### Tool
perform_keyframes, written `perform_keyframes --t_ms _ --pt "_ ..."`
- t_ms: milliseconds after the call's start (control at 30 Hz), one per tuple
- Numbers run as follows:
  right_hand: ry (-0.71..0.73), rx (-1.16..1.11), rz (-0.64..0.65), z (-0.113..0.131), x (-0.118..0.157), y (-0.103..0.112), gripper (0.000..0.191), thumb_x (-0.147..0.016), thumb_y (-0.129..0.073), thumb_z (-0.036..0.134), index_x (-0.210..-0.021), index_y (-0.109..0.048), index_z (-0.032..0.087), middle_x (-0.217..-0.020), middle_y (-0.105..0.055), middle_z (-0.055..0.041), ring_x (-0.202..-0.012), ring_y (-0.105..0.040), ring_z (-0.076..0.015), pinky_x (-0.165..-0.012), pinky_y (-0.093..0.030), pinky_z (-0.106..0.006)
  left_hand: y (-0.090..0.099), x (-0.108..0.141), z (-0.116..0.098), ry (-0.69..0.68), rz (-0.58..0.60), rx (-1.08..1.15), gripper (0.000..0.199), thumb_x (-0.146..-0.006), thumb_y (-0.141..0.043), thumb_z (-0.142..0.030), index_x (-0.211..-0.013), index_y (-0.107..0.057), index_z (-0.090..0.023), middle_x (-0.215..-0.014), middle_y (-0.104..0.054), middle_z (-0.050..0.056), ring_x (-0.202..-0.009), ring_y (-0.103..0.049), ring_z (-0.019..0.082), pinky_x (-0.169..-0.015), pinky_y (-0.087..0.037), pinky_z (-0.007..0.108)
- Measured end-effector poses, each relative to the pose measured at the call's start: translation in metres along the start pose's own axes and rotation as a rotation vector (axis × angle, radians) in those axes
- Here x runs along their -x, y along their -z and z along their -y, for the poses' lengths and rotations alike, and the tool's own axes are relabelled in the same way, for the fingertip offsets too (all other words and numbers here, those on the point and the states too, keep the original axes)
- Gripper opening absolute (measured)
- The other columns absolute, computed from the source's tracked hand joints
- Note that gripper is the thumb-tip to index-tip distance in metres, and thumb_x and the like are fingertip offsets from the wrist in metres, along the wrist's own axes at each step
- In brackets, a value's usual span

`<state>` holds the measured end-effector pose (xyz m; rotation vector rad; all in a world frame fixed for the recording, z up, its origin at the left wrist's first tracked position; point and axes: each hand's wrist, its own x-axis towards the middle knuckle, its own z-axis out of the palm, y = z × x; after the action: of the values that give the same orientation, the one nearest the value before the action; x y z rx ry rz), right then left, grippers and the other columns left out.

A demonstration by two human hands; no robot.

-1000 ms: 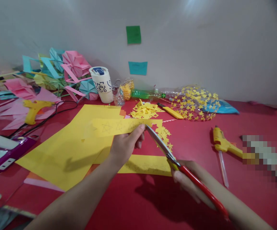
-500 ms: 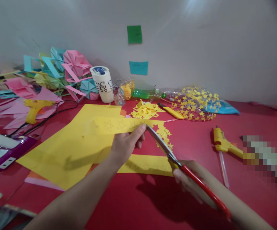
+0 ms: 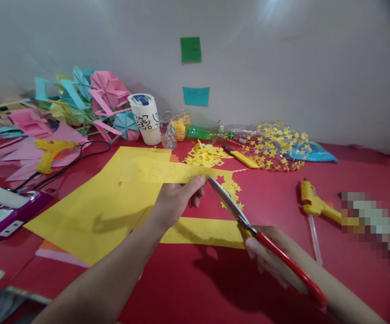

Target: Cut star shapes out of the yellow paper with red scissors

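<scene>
Right hand: nearest to us, our right hand [image 3: 265, 254] is wrapped around the scissors, though the handle hides part of the grip.
Scissors: our red-handled scissors [image 3: 266, 242] slant up and to the left, blades nearly together, tips at the lower edge of the held strip, just beside our left thumb.
Loose strip: below the blades, a second yellow strip [image 3: 208, 231] with faint drawn marks lies flat on the red table [image 3: 168, 279].
Left hand: our left hand [image 3: 177, 200] pinches the held strip, thumb on top and fingers curled under.
Held strip: we have this yellow strip [image 3: 168, 172] raised above the table, drawn star outlines along it and a star-shaped hole near its right end.
Paper stack: large yellow sheets [image 3: 114, 202] lie left of our hand, orange and pink edges showing beneath.
Glue guns: one yellow glue gun [image 3: 311, 198] rests well to our right, a clear stick below it; another yellow glue gun [image 3: 48, 155] sits on pink paper at left.
Cut stars: small yellow stars [image 3: 233, 191] lie just beyond the blades.
Behind: we see yellow scraps [image 3: 204, 155], a yellow cutter [image 3: 245, 159], then a white tumbler [image 3: 145, 121] between paper flowers [image 3: 107, 87] and a green bottle [image 3: 198, 132].
Wall: a green note [image 3: 190, 49] hangs above a blue one.
</scene>
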<state>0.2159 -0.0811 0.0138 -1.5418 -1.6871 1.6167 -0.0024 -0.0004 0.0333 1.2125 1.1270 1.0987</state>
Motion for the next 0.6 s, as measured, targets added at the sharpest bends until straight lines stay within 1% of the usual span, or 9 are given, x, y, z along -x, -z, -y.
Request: perform_keyframes --t_ms 133,233,333,400,533,600 --pt "-0.04 0.001 0.005 0.0015 0.0006 0.0 0.057 -0.084 -0.044 0.075 -0.069 -0.042 0.02 -0.051 -0.044 0.0062 -0.034 -0.034 -0.0036 -0.031 -0.023 -0.015 0.0032 -0.0023 0.0009 -0.014 0.003 -0.023 0.034 -0.08 -0.065 -0.039 -0.055 -0.062 -0.016 -0.049 -0.056 -0.001 -0.044 -0.05 0.008 -0.048 -0.042 0.021" --pt "-0.039 0.023 0.0 0.0022 0.0009 0.0011 0.055 -0.084 -0.047 0.072 -0.069 -0.043 0.02 -0.052 -0.044 0.0061 -0.034 -0.034 -0.0039 -0.031 -0.024 -0.015 0.0044 -0.0038 0.0001 -0.03 0.012 -0.015 0.033 -0.079 -0.065 -0.037 -0.054 -0.061 -0.016 -0.048 -0.055 -0.001 -0.041 -0.049 0.008 -0.045 -0.041 0.021" --pt "-0.038 0.046 0.01 0.003 0.0019 0.0034 0.054 -0.084 -0.05 0.071 -0.069 -0.044 0.02 -0.053 -0.042 0.0062 -0.036 -0.036 -0.0051 -0.033 -0.025 -0.016 0.004 -0.0029 -0.0027 -0.017 -0.017 -0.02 0.033 -0.077 -0.066 -0.036 -0.052 -0.06 -0.016 -0.046 -0.055 -0.001 -0.04 -0.047 0.007 -0.044 -0.039 0.021" --pt "0.004 0.045 0.033 0.0039 0.0029 0.005 0.054 -0.084 -0.049 0.072 -0.071 -0.044 0.02 -0.055 -0.042 0.0059 -0.038 -0.037 -0.0056 -0.035 -0.024 -0.017 0.0033 -0.0011 -0.0049 -0.008 -0.027 -0.047 0.034 -0.076 -0.066 -0.037 -0.05 -0.059 -0.016 -0.045 -0.054 -0.001 -0.04 -0.047 0.008 -0.045 -0.039 0.022" --pt "0.135 0.024 0.076 0.0065 0.0039 0.0066 0.055 -0.087 -0.043 0.073 -0.074 -0.046 0.019 -0.057 -0.045 0.0049 -0.04 -0.035 -0.0058 -0.038 -0.024 -0.019 0.0025 0.0026 -0.0072 -0.003 -0.01 -0.107 0.035 -0.076 -0.067 -0.038 -0.049 -0.059 -0.017 -0.045 -0.054 0.0 -0.04 -0.046 0.008 -0.045 -0.037 0.023" --pt "0.159 0.018 0.075 0.0073 0.0037 0.0064 0.053 -0.088 -0.045 0.07 -0.074 -0.046 0.019 -0.056 -0.045 0.0053 -0.04 -0.033 -0.0057 -0.038 -0.023 -0.02 0.0025 0.0032 -0.007 -0.004 0.004 -0.116 0.035 -0.076 -0.066 -0.038 -0.048 -0.058 -0.017 -0.044 -0.053 0.0 -0.04 -0.046 0.008 -0.045 -0.036 0.023"
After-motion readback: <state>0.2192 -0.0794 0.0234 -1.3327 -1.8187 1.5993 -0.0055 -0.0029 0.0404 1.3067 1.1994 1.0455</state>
